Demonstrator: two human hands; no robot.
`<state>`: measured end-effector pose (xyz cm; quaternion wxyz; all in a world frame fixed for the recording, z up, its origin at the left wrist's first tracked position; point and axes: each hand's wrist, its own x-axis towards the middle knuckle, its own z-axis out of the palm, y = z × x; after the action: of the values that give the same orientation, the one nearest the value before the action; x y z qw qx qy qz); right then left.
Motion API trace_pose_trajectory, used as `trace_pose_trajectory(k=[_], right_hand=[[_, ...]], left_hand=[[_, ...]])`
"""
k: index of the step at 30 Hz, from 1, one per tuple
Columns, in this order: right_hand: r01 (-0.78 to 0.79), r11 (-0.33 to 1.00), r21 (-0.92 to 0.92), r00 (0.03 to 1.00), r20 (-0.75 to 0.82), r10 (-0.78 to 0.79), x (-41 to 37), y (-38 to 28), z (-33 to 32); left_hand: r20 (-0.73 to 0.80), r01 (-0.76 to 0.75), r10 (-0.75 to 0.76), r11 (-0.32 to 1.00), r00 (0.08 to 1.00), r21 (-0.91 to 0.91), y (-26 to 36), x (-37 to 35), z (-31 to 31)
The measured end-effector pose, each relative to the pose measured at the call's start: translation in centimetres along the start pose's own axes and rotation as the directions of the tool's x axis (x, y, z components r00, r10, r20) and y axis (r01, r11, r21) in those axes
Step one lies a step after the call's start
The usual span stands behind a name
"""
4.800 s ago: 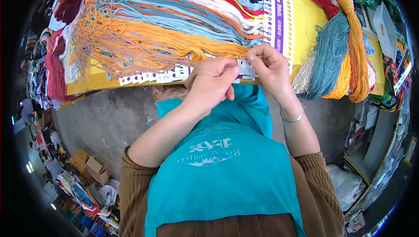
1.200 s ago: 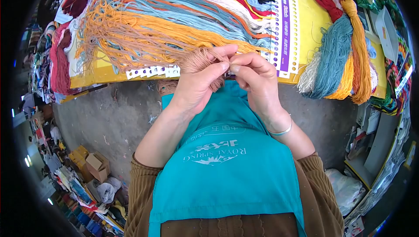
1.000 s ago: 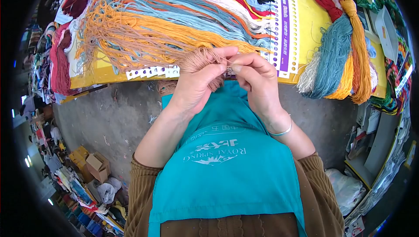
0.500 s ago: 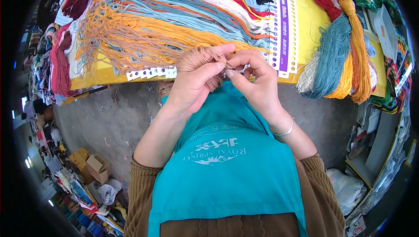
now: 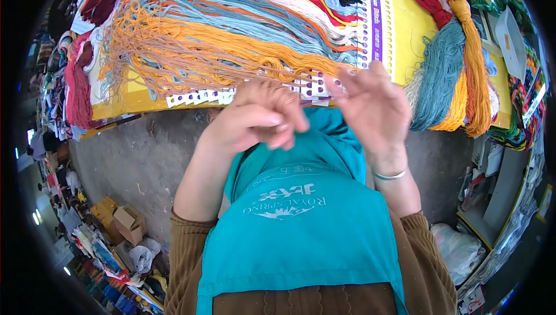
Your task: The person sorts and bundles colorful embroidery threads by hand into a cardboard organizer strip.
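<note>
My left hand (image 5: 252,122), partly smeared by motion, is just off the table's near edge. Its fingers are curled around what looks like a skein of tan thread (image 5: 263,90), mostly covered by the hand. To its right, my right hand (image 5: 379,106) is raised over the hole-punched card (image 5: 375,31), blurred, with its fingers apart and nothing clearly in them. Loose tan strands (image 5: 174,63) lie along the front of the spread threads, beside orange-yellow threads (image 5: 231,39). Several threads in blue, white, red and orange run from the card's holes.
Tied skeins (image 5: 443,77) in teal, orange, yellow and red lie on the yellow table (image 5: 399,2) at the right. Pink skeins (image 5: 78,83) hang at its left edge. Cardboard boxes (image 5: 130,222) and a plastic bag (image 5: 457,251) stand on the floor.
My hands have parted from their meeting at the tan skein. The right hand has moved right and opened; the left has turned and dropped slightly. Tan strands now lie farther along the table's front.
</note>
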<state>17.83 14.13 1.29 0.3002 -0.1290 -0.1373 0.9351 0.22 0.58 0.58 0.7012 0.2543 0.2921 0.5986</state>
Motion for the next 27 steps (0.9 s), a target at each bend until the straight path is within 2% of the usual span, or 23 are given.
trace_pose_trajectory(k=[1,2,3,4,5,6,8,9,10,11,12,14,15,17,18,19,20,21,22,23,24,26,27], right_hand=[[-0.035,0.993,0.117,0.995,0.099,0.023,-0.5,-1.9,-1.1],[-0.079,0.97,0.228,0.98,0.198,0.034,-1.1,-4.0,-2.2],[0.001,0.984,0.178,0.99,0.137,-0.026,-2.0,-6.2,-2.8],[0.081,0.989,0.122,0.993,0.079,-0.091,-3.1,-8.6,-3.3],[0.229,0.973,-0.005,0.973,0.01,-0.229,-4.5,-11.1,-4.5],[0.358,0.923,-0.141,0.929,-0.04,-0.367,-6.1,-14.0,-5.8],[0.465,0.805,-0.37,0.826,-0.147,-0.544,-11.0,-20.7,-10.0],[0.51,0.684,-0.522,0.643,-0.298,-0.706,-13.6,-23.7,-11.4],[0.492,0.553,-0.673,0.399,-0.391,-0.83,-16.1,-26.2,-12.4],[0.496,0.424,-0.758,0.224,-0.36,-0.906,-18.4,-27.9,-12.9],[0.471,0.291,-0.833,0.045,-0.307,-0.951,-19.8,-28.9,-12.8],[0.369,0.114,-0.923,-0.059,-0.146,-0.988,-18.0,-26.4,-9.1],[0.31,0.025,-0.95,-0.103,-0.06,-0.993,-16.7,-24.7,-7.6],[0.301,0.01,-0.953,0.204,0.055,-0.977,-14.1,-22.2,-7.4],[0.289,0.098,-0.952,0.374,0.018,-0.927,-12.5,-20.1,-7.3],[0.279,0.161,-0.946,0.441,-0.023,-0.897,-9.8,-16.2,-5.9],[0.164,0.156,-0.974,0.598,-0.028,-0.801,-8.3,-13.5,-5.1],[0.153,0.133,-0.979,0.765,0.033,-0.643,-7.0,-11.0,-4.5],[0.155,0.205,-0.966,0.897,0.051,-0.44,-6.0,-9.0,-4.3],[0.144,0.297,-0.944,0.946,0.044,-0.321,-4.7,-6.7,-3.3],[0.12,0.385,-0.915,0.98,0.046,-0.196,-3.6,-4.7,-2.3],[-0.011,0.491,-0.871,0.999,0.014,0.047,-2.6,-2.8,-1.3],[-0.006,0.501,-0.866,0.996,0.038,0.077,-2.3,-2.2,-1.1]], left_hand=[[0.117,-0.011,0.024,0.993,0.993,-0.114,0.5,-0.7,-0.9],[0.116,-0.043,0.081,0.955,0.99,-0.295,1.1,-2.2,-1.8],[0.115,-0.068,0.137,0.882,0.984,-0.466,1.8,-3.7,-2.7],[0.022,-0.2,0.252,0.815,0.968,-0.544,3.2,-5.2,-3.3],[-0.071,-0.328,0.361,0.727,0.93,-0.604,4.5,-6.8,-4.0],[-0.259,-0.515,0.455,0.637,0.852,-0.573,5.7,-9.4,-4.6],[-0.398,-0.727,0.609,0.581,0.686,-0.366,8.5,-15.5,-7.3],[-0.443,-0.792,0.665,0.571,0.601,-0.218,9.7,-18.5,-7.6],[-0.494,-0.831,0.71,0.555,0.502,-0.046,11.0,-22.8,-8.2],[-0.525,-0.84,0.755,0.527,0.393,0.129,11.6,-25.8,-8.3],[-0.476,-0.867,0.788,0.489,0.391,0.097,11.6,-26.5,-7.2],[-0.374,-0.911,0.849,0.412,0.373,0.026,12.1,-27.2,-5.5],[-0.358,-0.895,0.831,0.445,0.427,-0.035,12.0,-26.2,-4.9],[-0.313,-0.85,0.791,0.504,0.526,-0.154,10.9,-22.1,-3.2],[-0.31,-0.817,0.756,0.521,0.576,-0.248,9.8,-19.9,-3.1],[-0.302,-0.776,0.72,0.531,0.625,-0.339,8.3,-17.4,-3.1],[-0.304,-0.707,0.64,0.616,0.706,-0.347,6.7,-14.5,-2.4],[-0.302,-0.628,0.551,0.69,0.778,-0.359,5.1,-11.5,-1.6],[-0.307,-0.469,0.378,0.822,0.873,-0.323,3.5,-9.6,-1.3],[-0.232,-0.232,0.136,0.856,0.963,-0.463,1.6,-8.4,-2.1],[-0.307,-0.16,0.084,0.96,0.948,-0.23,0.4,-6.5,-1.0],[-0.394,-0.09,0.094,0.996,0.914,0.028,-1.2,-2.1,2.5],[-0.496,0.014,0.025,0.997,0.868,0.075,-1.2,-0.4,3.8]])
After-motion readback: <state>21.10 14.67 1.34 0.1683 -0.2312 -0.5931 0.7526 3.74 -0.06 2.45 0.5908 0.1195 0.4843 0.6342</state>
